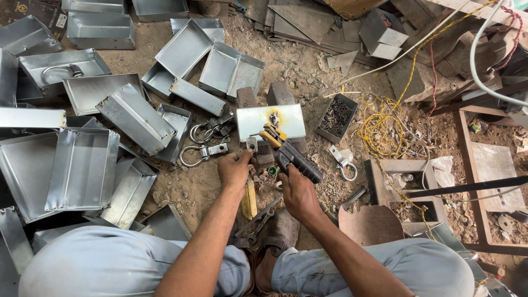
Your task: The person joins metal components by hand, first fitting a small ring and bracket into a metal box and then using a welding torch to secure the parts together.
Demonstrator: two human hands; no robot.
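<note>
The head view looked down on a dirt floor [187, 190] strewn with grit and scrap, with the person crouched over it, knees in grey trousers at the bottom of the frame.

Just ahead of both hands lay a flat rectangular metal plate [250, 121], pale grey and shiny, with a yellowish scorched patch near its middle, resting across two bricks [280, 93]. The left hand [235, 169] had its fingertips pressed together on a small metal piece [252, 144] at the plate's near edge. The right hand [297, 193] was wrapped around the dark handle of an electrode holder [291, 157]; the tool's yellow jaws pointed away from the hand onto the plate, close beside the small piece.

Beyond the left hand lay several steel U-shaped handles [201, 151]. Further out on that side sat a heap of folded sheet-metal trays [82, 165], open-topped and dull silver. Near the right hand's wrist a wrench [258, 220] lay on the floor. Out past the right hand stood a small box of dark fasteners [336, 116] and a tangle of yellow wire [385, 126].
</note>
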